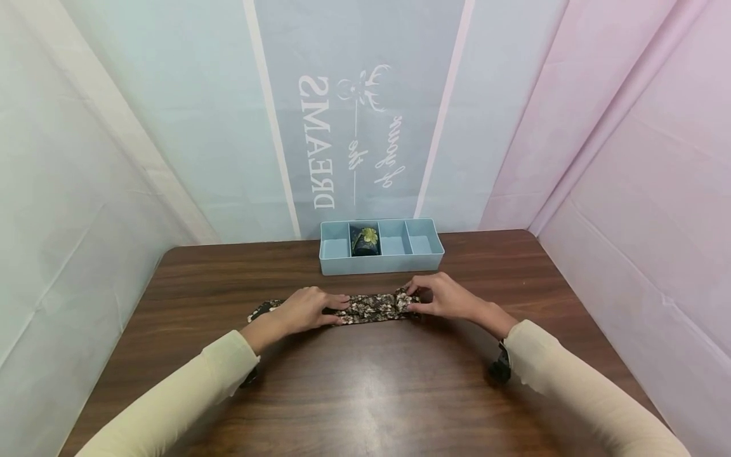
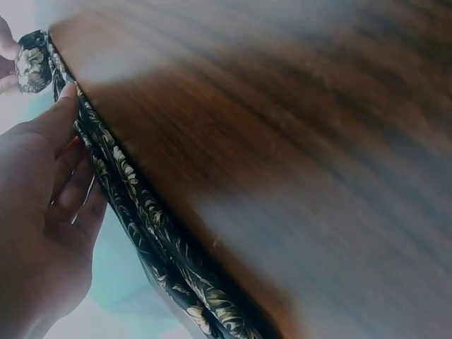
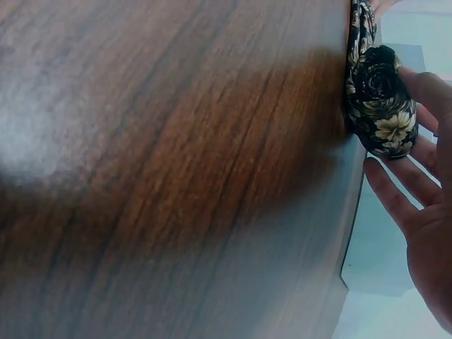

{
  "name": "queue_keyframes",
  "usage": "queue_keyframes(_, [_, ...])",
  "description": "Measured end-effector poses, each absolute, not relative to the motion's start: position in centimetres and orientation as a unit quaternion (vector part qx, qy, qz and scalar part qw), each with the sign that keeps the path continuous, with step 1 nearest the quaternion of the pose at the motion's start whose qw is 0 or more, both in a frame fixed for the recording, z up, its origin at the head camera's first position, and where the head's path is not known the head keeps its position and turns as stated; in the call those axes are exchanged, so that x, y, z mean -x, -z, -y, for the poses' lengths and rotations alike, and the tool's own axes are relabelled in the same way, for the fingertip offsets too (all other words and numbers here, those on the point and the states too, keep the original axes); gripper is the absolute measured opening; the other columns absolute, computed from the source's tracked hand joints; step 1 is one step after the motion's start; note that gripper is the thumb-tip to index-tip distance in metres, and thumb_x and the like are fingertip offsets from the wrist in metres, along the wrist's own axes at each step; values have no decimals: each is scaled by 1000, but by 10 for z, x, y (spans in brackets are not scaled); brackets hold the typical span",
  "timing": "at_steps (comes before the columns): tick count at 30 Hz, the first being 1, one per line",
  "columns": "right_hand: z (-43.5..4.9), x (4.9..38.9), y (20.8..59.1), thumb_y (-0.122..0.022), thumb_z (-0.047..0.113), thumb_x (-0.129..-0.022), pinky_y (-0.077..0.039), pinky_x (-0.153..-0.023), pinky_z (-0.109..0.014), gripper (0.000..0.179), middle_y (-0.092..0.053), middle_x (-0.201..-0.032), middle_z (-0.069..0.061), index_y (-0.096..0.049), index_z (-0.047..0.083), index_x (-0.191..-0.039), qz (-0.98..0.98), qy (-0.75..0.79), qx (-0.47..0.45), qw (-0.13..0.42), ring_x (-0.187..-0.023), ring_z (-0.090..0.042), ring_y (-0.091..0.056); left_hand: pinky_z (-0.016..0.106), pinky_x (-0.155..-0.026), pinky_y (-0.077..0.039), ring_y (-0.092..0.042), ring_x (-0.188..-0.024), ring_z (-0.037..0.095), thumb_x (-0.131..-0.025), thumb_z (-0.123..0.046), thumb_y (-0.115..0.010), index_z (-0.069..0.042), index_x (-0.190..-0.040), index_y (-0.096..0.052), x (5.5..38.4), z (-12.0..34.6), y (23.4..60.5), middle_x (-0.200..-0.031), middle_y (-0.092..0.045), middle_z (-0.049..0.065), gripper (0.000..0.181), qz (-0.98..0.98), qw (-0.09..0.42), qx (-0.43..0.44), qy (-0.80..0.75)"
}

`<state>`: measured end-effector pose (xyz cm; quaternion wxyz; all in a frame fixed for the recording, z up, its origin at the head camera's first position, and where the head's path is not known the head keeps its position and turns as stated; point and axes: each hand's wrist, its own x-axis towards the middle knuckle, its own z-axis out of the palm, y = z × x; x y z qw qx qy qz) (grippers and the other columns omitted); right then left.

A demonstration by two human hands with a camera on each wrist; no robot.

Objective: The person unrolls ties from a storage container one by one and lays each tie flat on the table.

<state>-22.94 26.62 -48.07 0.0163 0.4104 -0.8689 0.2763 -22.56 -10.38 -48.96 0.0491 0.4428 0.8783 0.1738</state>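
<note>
A strip of black cloth (image 1: 370, 307) with cream flowers lies folded lengthwise across the table. Its right end is wound into a roll (image 3: 385, 106), whose spiral of layers shows in the right wrist view. My right hand (image 1: 448, 297) grips this roll between thumb and fingers. Farther left, my left hand (image 1: 302, 309) holds the flat part, thumb at the near edge and fingers at the far side, as the left wrist view shows. The strip's left end sticks out beyond that hand, partly covered by it.
Just behind the cloth stands a light blue organizer box (image 1: 382, 265) with several compartments. The second from the left holds a dark rolled cloth (image 1: 365, 242) with a yellow-green leaf pattern. The brown wooden table (image 1: 365, 387) meets hanging fabric at its back and sides.
</note>
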Motion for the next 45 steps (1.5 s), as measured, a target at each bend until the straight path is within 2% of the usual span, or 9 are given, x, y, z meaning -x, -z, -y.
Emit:
queue_keyframes(5, [-270, 229, 483, -85, 23, -92, -52, -66, -28, 26, -73, -95, 6, -68, 19, -111, 871, -280, -403, 7, -71, -13, -60, 45, -90, -63, -78, -100, 26, -100, -32, -76, -13, -137, -72, 226, 107, 488, -143, -67, 5, 43, -877, 51, -445, -173])
queue_keyframes(9, [-271, 230, 485, -85, 21, -93, -46, -63, -24, 28, -71, -93, 6, -67, 19, -115, 868, -288, -404, 2, -67, -10, -54, 45, -91, -63, -78, -100, 25, -99, -33, -77, -15, -136, -73, 226, 107, 487, -142, -67, 3, 42, -879, 49, -442, -170])
queue_keyframes(14, [-273, 232, 483, -83, 19, -93, -42, -57, -22, 34, -77, -112, 6, -73, 18, -126, 866, -281, -413, -4, -60, -6, -44, 44, -83, -64, -79, -94, 22, -99, -35, -77, -14, -133, -76, 224, 103, 484, -139, -70, 5, 40, -882, 37, -441, -159])
queue_keyframes(17, [-274, 232, 480, -81, 18, -94, -46, -61, -24, 37, -77, -124, 5, -74, 18, -130, 868, -275, -413, -12, -68, -9, -56, 44, -83, -65, -77, -105, 24, -100, -36, -76, -12, -128, -78, 223, 98, 482, -136, -72, 6, 37, -883, 22, -440, -159])
queue_keyframes(20, [-273, 233, 477, -80, 17, -95, -53, -72, -29, 35, -77, -126, 4, -75, 17, -129, 867, -275, -415, -20, -93, -11, -70, 45, -84, -64, -76, -110, 25, -100, -37, -76, -10, -127, -79, 222, 90, 479, -135, -73, 7, 38, -887, 9, -431, -167])
queue_keyframes(23, [-273, 233, 475, -79, 16, -95, -56, -79, -34, 32, -77, -125, 3, -76, 15, -127, 867, -273, -416, -24, -111, -13, -72, 46, -88, -64, -76, -112, 26, -99, -37, -77, -10, -129, -77, 222, 81, 477, -138, -72, 7, 41, -890, 2, -421, -177])
queue_keyframes(30, [-270, 236, 473, -79, 12, -93, -61, -87, -40, 28, -77, -122, 1, -76, 11, -121, 862, -270, -428, -26, -112, -18, -72, 45, -94, -62, -75, -114, 28, -96, -36, -81, -9, -129, -76, 226, 60, 473, -140, -70, 8, 44, -884, -2, -427, -191])
queue_keyframes(39, [-267, 238, 474, -76, 16, -95, -61, -88, -42, 25, -77, -120, 2, -76, 13, -120, 862, -268, -429, -27, -109, -18, -73, 44, -94, -62, -73, -119, 26, -95, -35, -81, -12, -127, -78, 225, 44, 479, -139, -71, 5, 40, -883, 10, -430, -190])
queue_keyframes(45, [-260, 239, 474, -79, 30, -97, -58, -74, -31, 21, -78, -111, 6, -76, 17, -114, 872, -259, -414, -22, -79, -7, -66, 42, -92, -63, -74, -116, 25, -97, -35, -79, -14, -129, -77, 225, 38, 484, -138, -71, 2, 38, -888, 14, -428, -171])
